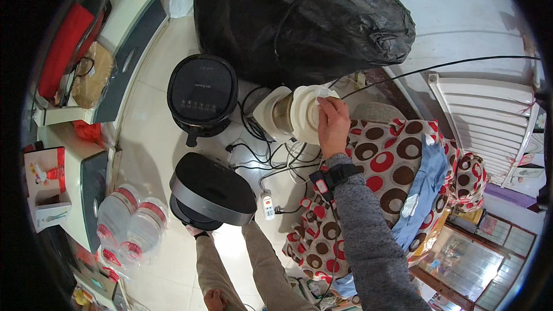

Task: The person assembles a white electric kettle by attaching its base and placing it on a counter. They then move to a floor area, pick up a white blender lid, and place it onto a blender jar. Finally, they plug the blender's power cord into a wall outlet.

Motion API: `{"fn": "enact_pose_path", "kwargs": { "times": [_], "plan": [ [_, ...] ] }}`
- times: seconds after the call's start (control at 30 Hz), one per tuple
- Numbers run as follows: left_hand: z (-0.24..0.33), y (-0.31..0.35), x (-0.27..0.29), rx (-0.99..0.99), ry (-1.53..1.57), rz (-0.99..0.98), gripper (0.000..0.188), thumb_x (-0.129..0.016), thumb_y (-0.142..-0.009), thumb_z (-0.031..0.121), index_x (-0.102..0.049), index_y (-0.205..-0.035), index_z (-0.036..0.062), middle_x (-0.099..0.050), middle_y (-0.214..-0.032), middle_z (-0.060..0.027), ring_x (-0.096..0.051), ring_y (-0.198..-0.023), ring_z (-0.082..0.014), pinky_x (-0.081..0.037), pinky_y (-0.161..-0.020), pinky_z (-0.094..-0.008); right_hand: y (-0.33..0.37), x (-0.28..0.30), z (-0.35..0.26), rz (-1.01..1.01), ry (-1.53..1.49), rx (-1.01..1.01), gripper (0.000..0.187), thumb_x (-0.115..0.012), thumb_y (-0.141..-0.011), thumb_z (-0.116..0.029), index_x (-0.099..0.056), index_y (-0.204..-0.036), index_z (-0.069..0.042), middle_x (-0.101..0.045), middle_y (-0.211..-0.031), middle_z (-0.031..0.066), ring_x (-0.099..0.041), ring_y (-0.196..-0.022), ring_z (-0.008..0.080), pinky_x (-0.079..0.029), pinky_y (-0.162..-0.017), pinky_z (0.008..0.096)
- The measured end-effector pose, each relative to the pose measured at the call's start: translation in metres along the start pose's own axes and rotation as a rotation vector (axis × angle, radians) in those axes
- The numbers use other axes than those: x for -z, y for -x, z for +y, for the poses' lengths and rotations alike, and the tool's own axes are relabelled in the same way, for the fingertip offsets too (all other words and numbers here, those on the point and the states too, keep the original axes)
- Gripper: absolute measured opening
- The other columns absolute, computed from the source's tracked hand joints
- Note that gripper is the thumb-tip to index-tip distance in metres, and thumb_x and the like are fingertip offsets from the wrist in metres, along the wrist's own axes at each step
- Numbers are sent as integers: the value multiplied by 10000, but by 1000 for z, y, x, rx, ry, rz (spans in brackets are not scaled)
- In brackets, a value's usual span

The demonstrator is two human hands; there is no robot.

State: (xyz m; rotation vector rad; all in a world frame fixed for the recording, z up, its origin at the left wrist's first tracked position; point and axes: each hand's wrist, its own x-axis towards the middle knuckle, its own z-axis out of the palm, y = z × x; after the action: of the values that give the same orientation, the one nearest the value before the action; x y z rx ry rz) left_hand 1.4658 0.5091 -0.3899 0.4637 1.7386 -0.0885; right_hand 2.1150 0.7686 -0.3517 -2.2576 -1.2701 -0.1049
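Head view: a smooth, round cream piece (305, 118) with concentric ridges is held near its rim by the bent fingers of the right hand (334, 124). Just beside it is set a boxy cream container (266, 116), in which a tan-brown surface is seen. At the lower edge, the left hand (214, 299) is seen against a trouser leg (219, 268); how far it is opened, or whether anything is held, cannot be told. Black cables (252, 129) are tangled near a black, rounded-square appliance (203, 89). Clear, red-capped bottles (144, 224) are wrapped in transparent film.
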Motion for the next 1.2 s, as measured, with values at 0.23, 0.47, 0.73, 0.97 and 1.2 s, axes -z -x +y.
{"fn": "enact_pose_path", "kwargs": {
  "times": [0.23, 0.47, 0.73, 0.97, 1.2],
  "plan": [
    [-3, -3, -4, 31, -20, 13, 192, -505, -899, 97, -556, -739, 2, -473, -499, -49, -427, -347, -150, -332, -320, -290, 4, 4, 5, -37, -28, 101, 229, -595, -785, 28, -668, -993, -36, -617, -1018, 98, -568, -923, 291, -483, -798, 369],
    [-21, -18, -3, 20, 78, 59, 197, -506, -907, 99, -552, -743, 0, -481, -502, -54, -452, -359, -158, -344, -322, -296, 17, 22, 6, -159, -53, 192, 257, -605, -751, 46, -659, -986, -41, -605, -1017, 95, -567, -954, 296, -492, -811, 390],
    [-7, -12, 0, 4, -38, -4, 207, -505, -909, 104, -544, -731, 6, -463, -492, -52, -441, -349, -154, -336, -317, -298, 30, 41, 20, -223, -106, 138, 210, -591, -794, 50, -645, -987, -13, -613, -1017, 109, -592, -909, 279, -504, -767, 344],
    [2, -7, -2, 21, -28, 6, 211, -497, -907, 105, -530, -722, 9, -442, -487, -47, -414, -329, -150, -334, -315, -299, -10, 14, 16, -99, -115, -108, 216, -574, -837, 37, -646, -1035, -8, -611, -1003, 136, -607, -844, 260, -495, -752, 327],
    [-1, -13, -1, -13, -95, 28, 188, -509, -904, 122, -535, -752, 15, -435, -491, -38, -429, -337, -152, -339, -314, -299, 8, 22, 4, -235, -53, 141, 297, -578, -787, 65, -655, -1056, -34, -582, -1026, 118, -571, -934, 290, -489, -789, 359]
  ]
}}
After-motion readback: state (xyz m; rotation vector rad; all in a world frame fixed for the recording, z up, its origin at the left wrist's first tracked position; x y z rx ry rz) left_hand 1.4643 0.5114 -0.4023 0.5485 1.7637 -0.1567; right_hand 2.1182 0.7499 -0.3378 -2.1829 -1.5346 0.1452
